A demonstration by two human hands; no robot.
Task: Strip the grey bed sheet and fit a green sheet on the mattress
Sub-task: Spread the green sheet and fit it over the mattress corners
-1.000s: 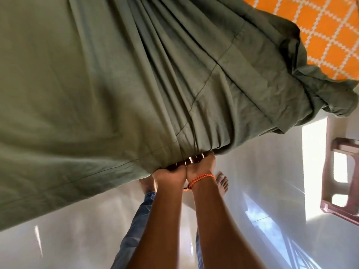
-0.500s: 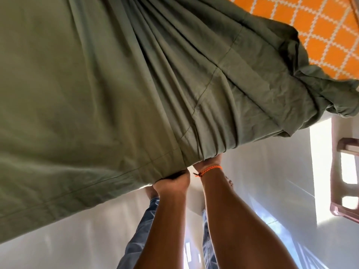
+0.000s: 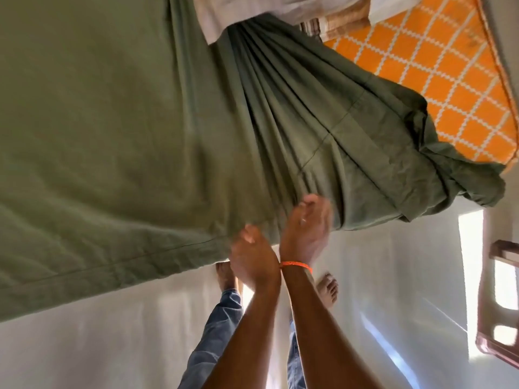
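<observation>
The green sheet [image 3: 118, 130] covers most of the mattress and hangs over its near edge. At the right it is bunched in long folds, which leaves the orange lattice-patterned mattress [image 3: 455, 88] bare at the upper right corner. My left hand [image 3: 251, 258] is at the sheet's hem, thumb on top and fingers tucked under the edge. My right hand [image 3: 307, 230], with an orange band at the wrist, is blurred and lies against the gathered folds with its palm showing and fingers loose. No grey sheet is in sight.
White cloth or pillows [image 3: 280, 12] lie at the head of the bed. A reddish plastic stool [image 3: 502, 301] stands at the right edge on the glossy white floor [image 3: 98, 341]. My bare feet [image 3: 327, 289] stand close to the bed.
Both fists were clenched together on the sheet's hem. My right hand has since loosened and moved up onto the folds. The view has tilted up, and more of the mattress and bed head shows.
</observation>
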